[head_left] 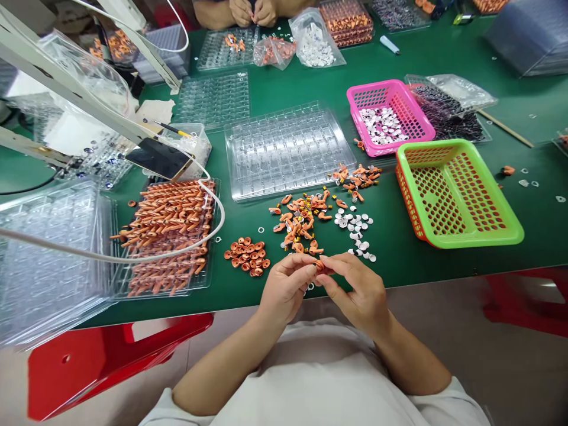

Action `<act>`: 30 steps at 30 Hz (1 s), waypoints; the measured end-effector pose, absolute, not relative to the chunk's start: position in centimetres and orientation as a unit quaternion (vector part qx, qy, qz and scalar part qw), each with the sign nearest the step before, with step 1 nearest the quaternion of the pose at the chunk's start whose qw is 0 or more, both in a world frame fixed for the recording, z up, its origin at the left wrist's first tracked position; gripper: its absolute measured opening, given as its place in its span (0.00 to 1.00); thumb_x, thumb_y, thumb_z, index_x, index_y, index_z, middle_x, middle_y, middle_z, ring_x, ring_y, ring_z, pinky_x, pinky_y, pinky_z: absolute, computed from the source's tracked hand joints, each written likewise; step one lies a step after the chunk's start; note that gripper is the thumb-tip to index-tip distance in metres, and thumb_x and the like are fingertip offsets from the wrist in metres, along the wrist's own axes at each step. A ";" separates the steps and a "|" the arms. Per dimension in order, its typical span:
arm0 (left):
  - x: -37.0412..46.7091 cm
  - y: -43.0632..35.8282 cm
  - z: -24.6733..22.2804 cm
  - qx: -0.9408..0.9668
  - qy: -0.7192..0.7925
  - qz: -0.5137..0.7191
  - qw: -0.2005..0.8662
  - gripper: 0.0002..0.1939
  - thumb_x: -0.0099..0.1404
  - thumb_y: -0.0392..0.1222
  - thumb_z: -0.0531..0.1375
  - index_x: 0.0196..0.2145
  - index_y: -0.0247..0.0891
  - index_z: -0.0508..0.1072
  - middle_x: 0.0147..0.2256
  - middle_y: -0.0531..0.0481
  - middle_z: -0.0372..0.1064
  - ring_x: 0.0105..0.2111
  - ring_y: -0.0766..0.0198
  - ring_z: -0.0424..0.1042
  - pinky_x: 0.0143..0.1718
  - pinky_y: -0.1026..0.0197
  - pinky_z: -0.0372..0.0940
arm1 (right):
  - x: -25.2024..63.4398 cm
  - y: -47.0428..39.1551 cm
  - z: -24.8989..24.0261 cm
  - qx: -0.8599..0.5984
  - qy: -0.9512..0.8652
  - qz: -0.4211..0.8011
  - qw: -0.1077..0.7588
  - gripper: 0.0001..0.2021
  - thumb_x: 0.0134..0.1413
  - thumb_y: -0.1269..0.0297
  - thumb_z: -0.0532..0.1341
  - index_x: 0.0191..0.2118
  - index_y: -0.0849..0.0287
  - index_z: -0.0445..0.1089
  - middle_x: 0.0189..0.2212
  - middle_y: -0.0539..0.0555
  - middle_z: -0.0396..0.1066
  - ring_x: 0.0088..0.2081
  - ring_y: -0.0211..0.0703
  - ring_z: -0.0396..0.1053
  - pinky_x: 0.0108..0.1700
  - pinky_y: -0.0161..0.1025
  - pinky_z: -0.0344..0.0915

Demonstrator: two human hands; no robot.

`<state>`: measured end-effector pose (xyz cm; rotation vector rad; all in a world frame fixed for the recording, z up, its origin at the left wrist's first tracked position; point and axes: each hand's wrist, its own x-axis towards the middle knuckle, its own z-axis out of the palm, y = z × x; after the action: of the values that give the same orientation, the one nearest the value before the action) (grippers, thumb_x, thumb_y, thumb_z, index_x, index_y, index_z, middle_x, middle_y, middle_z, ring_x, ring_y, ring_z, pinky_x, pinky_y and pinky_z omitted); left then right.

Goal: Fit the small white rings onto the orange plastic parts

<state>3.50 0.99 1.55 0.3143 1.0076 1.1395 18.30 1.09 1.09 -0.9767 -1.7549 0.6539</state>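
My left hand (287, 283) and my right hand (357, 289) meet at the table's front edge. Between their fingertips they pinch one small orange plastic part (318, 266); its far side is hidden by the fingers. Just beyond lies a pile of orange parts with yellow and black ends (302, 219). To the left sits a cluster of orange cup-shaped pieces (247, 256). White round discs (357, 225) lie scattered to the right of the pile. A few small white rings show below my fingers.
A clear moulded tray (288, 154) lies mid-table. Pink (355, 112) and green (497, 234) baskets stand right. Left are a tray of orange tubular parts (173, 219), a phone (160, 158), a white cable (110, 257) and stacked trays (53, 248). A co-worker's hands (252, 10) are opposite.
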 end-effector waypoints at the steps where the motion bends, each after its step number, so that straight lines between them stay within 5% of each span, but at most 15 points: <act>1: 3.6 1.0 1.6 0.135 0.449 0.512 0.720 0.10 0.47 0.39 0.74 0.27 0.36 0.78 0.26 0.51 0.78 0.24 0.68 0.74 0.29 0.67 0.69 | 18.2 1.0 1.0 -0.410 -0.719 0.273 0.490 0.15 0.59 0.71 0.63 0.51 0.55 0.71 0.39 0.57 0.77 0.38 0.45 0.76 0.40 0.42 0.76; 7: 3.7 0.7 1.2 0.119 0.447 0.508 0.727 0.09 0.50 0.38 0.72 0.29 0.35 0.78 0.29 0.50 0.78 0.29 0.65 0.77 0.34 0.66 0.70 | 17.8 0.9 0.5 -0.427 -0.719 0.260 0.483 0.17 0.60 0.72 0.62 0.54 0.55 0.70 0.41 0.57 0.78 0.39 0.45 0.76 0.41 0.42 0.76; 30: 3.2 0.2 1.1 0.146 0.448 0.479 0.741 0.08 0.50 0.38 0.73 0.29 0.34 0.80 0.26 0.49 0.78 0.26 0.67 0.75 0.34 0.65 0.70 | 19.1 1.2 0.4 -0.369 -0.794 0.197 0.442 0.20 0.60 0.76 0.58 0.58 0.59 0.66 0.40 0.61 0.76 0.37 0.48 0.74 0.38 0.46 0.74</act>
<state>3.18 0.25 1.08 0.3210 0.9827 1.0499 19.08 1.17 0.37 -0.9150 -1.9692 0.4893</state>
